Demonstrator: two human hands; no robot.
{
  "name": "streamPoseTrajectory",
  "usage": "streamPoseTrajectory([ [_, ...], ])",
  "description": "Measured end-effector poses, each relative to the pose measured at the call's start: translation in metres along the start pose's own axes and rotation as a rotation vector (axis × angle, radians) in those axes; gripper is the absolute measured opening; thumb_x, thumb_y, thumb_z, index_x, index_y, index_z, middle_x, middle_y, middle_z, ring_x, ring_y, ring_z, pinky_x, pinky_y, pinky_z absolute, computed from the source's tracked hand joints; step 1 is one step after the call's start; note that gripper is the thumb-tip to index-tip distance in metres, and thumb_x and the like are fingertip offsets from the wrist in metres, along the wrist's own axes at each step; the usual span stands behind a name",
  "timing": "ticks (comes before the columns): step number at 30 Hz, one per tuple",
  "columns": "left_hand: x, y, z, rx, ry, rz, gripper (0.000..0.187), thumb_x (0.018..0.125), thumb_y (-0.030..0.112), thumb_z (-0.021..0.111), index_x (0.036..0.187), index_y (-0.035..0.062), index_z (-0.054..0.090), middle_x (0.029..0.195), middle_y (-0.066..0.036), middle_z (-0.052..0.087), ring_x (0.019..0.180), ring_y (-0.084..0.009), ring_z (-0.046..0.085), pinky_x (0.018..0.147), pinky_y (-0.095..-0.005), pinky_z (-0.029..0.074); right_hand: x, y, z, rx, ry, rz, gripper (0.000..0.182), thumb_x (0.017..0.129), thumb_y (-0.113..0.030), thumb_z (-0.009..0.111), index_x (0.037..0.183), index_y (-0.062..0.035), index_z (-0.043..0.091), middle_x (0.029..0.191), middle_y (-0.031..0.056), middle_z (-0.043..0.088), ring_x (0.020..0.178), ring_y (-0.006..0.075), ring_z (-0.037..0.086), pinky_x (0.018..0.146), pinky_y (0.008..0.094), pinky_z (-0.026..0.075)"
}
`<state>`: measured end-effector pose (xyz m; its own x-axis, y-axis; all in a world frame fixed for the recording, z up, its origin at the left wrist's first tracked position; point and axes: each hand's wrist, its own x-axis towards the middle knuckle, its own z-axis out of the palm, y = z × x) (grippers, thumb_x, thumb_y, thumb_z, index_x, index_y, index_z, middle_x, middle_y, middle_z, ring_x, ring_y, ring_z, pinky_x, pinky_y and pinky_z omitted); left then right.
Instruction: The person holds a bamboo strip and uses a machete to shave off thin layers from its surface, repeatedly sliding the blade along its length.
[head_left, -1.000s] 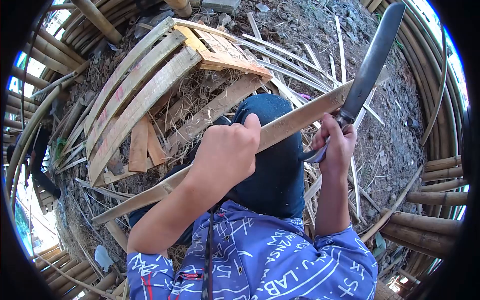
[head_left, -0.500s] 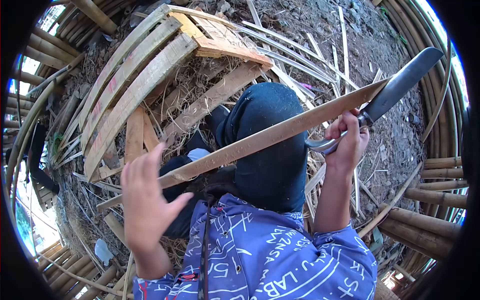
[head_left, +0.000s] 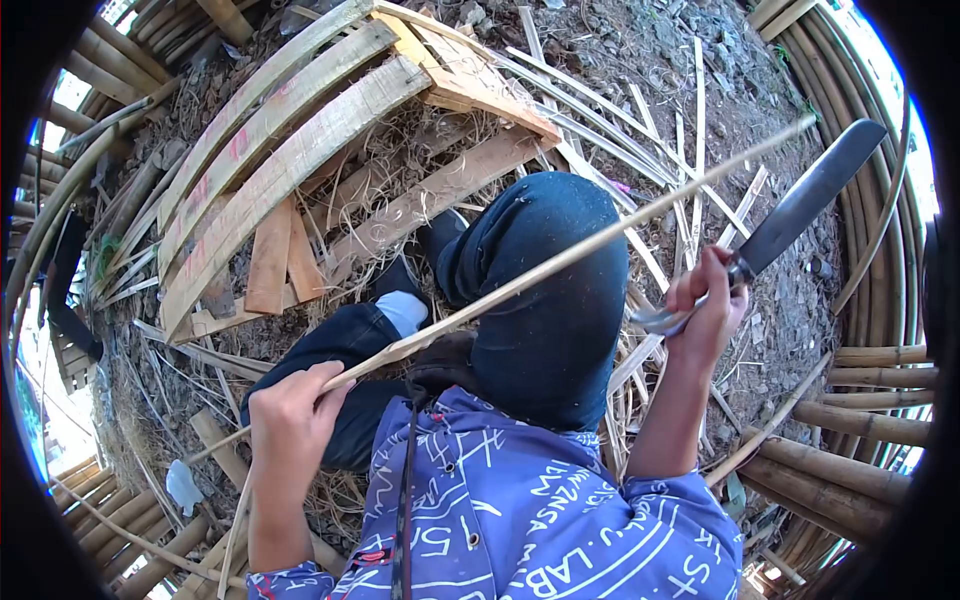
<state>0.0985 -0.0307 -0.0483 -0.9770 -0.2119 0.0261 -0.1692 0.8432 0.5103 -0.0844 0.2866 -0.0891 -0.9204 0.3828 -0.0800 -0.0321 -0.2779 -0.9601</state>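
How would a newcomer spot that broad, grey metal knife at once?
Start at the bent knee in dark blue trousers. Beside it, the person's right hand grips the knife, blade pointing up and right. Its wide grey metal stands out from the thin, pale strips on the ground.

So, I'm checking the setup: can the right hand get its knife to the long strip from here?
Probably yes: the right hand has the knife in its grip, and nothing visible lies between it and the long strip in the left hand, though depth is hard to judge.
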Motion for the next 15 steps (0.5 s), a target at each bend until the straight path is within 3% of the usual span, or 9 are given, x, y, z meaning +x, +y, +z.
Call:
streamPoseTrajectory([
  [4,0.013,0.041,0.004,0.150,0.017,-0.024,0.025,0.076,0.001,0.069,0.100,0.0015,0.066,0.079,-0.013,0.062,0.067,-0.0301,0.063,0.056,-0.0376,0.046,-0.016,-0.007,-0.014,-0.307,-0.230,-0.062,0.015,0.086,-0.008,0.065,0.079,-0.0046,0.052,0.050,-0.0016,0.047,0.035,0.0085,0.044,0.034,0.0221,0.032],
  [8,0.031,0.064,0.003,0.394,-0.138,0.032,0.011,0.080,0.005,0.064,0.089,0.0043,0.058,0.071,-0.011,0.056,0.065,-0.0284,0.061,0.056,-0.0383,0.047,-0.033,-0.021,-0.003,-0.680,-0.459,-0.133,0.017,0.082,-0.007,0.070,0.077,-0.0036,0.054,0.059,-0.0029,0.051,0.053,0.0023,0.048,0.046,0.0208,0.036],
  [12,0.038,0.073,0.005,0.315,-0.243,0.167,0.012,0.080,0.006,0.063,0.081,0.0054,0.051,0.067,-0.010,0.054,0.063,-0.0276,0.061,0.056,-0.0381,0.048,-0.045,-0.029,0.015,-0.865,-0.667,-0.207,0.017,0.071,-0.004,0.069,0.082,-0.0015,0.057,0.060,0.0062,0.056,0.053,0.0124,0.056,0.053,0.0282,0.045],
  [13,0.038,0.074,0.007,0.344,-0.257,0.157,0.013,0.080,0.007,0.063,0.081,0.0049,0.051,0.067,-0.010,0.054,0.064,-0.0277,0.061,0.056,-0.0380,0.048,-0.045,-0.027,0.016,-0.898,-0.680,-0.229,0.020,0.068,-0.004,0.068,0.085,-0.0012,0.058,0.060,0.0101,0.056,0.052,0.0217,0.059,0.054,0.0317,0.046],
  [15,0.039,0.076,0.008,0.375,-0.279,0.156,0.013,0.080,0.007,0.063,0.082,0.0044,0.050,0.066,-0.010,0.054,0.064,-0.0277,0.061,0.056,-0.0380,0.049,-0.046,-0.029,0.017,-0.916,-0.670,-0.219,0.020,0.068,-0.005,0.068,0.085,-0.0011,0.058,0.061,0.0114,0.057,0.053,0.0256,0.060,0.054,0.0329,0.047],
])
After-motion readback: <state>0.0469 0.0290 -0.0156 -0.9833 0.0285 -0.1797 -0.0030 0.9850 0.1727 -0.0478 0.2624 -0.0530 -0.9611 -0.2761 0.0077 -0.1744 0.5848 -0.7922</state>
